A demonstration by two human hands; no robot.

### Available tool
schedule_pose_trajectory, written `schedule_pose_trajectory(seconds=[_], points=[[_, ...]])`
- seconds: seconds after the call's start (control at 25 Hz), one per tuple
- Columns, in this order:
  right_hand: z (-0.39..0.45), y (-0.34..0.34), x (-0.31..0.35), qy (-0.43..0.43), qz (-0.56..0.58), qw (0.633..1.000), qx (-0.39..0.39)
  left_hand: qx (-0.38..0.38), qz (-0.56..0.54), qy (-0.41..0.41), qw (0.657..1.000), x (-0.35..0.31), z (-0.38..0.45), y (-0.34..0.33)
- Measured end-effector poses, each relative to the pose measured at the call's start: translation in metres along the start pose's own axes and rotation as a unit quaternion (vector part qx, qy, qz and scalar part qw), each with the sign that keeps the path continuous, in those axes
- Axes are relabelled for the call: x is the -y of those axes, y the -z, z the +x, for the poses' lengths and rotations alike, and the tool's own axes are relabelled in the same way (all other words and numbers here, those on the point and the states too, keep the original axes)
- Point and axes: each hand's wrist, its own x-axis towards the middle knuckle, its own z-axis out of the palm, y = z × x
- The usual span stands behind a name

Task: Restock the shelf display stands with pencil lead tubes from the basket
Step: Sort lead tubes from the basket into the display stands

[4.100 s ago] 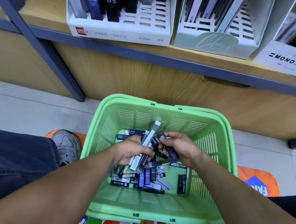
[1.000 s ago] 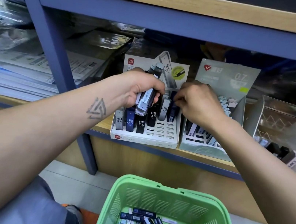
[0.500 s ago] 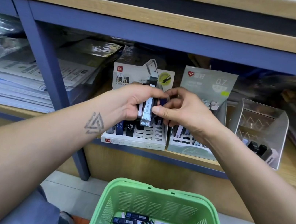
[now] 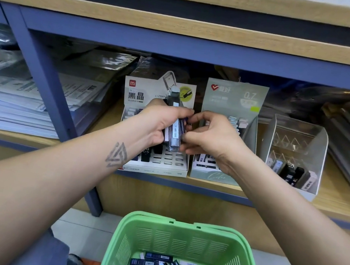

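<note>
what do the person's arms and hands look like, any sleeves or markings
Both forearms are bare, with no sleeves, gloves, watch or rings in view. The left forearm bears a dark tattoo of interlocked triangles near the wrist. The right forearm shows no markings.

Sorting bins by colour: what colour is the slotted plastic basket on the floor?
Light green slotted plastic basket, clearest in the head view.

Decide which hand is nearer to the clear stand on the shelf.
Right. The right hand is in front of the green stand, the clear stand's neighbour. The left hand, holding tubes, is further off, before the white stand.
</note>
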Motion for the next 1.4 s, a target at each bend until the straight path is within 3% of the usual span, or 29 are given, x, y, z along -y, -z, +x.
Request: schedule_pose_trajectory(seconds=[0.24,0.4,0.64,0.8,0.92,1.04,1.24,1.4], points=[[0.007,0.007,0.001,0.007,-0.016,0.999,-0.043,-0.047,0.030,-0.045,0.997,-0.009,0.007,0.012],[0.010,0.009,0.000,0.017,0.002,0.998,-0.057,-0.009,0.083,0.004,0.997,-0.016,0.009,0.030],[0.011,0.012,-0.001,0.036,0.009,0.998,-0.053,0.039,0.045,0.047,0.997,-0.022,0.002,0.039],[0.001,0.019,0.005,0.130,-0.165,0.976,-0.052,0.046,0.076,-0.002,0.996,-0.022,-0.001,0.024],[-0.009,0.035,0.010,0.147,-0.189,0.970,-0.040,0.062,0.078,-0.025,0.995,-0.020,-0.005,-0.001],[-0.024,0.067,0.011,0.132,-0.195,0.971,-0.032,0.118,0.052,0.005,0.992,-0.018,-0.011,-0.028],[-0.055,0.140,0.003,0.128,-0.163,0.966,-0.154,0.159,0.060,0.041,0.985,-0.008,-0.017,-0.075],[-0.070,0.178,-0.011,0.101,-0.183,0.959,-0.192,0.186,0.075,0.053,0.978,0.003,-0.020,-0.114]])
